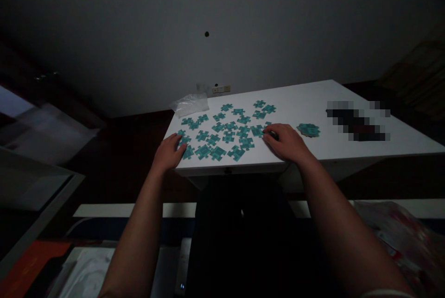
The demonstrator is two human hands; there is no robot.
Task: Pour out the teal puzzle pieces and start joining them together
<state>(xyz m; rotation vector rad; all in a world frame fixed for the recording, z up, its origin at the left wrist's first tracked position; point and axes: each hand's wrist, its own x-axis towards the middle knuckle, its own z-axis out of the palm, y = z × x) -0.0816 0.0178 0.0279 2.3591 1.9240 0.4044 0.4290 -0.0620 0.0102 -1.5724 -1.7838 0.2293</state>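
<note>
Many teal jigsaw puzzle pieces [228,137] lie spread over the left part of a white table [215,164], mostly apart from one another. My left hand [169,153] rests at the table's left edge with thumb and fingers apart, next to the leftmost pieces [188,152]. My right hand [287,141] is on the table at the right side of the spread, its fingers curled together. Its fingertips are beside a teal piece [257,130]. Something dark shows under those fingers, and I cannot make out whether it is an object or shadow. A stack of teal pieces [308,129] sits right of this hand.
A clear plastic bag [190,104] lies at the table's back left corner. Toward the right end is a dark item [359,122], blurred by pixels. A grey wall [271,34] with sockets [221,89] stands behind. Another plastic bag [399,237] is at the lower right.
</note>
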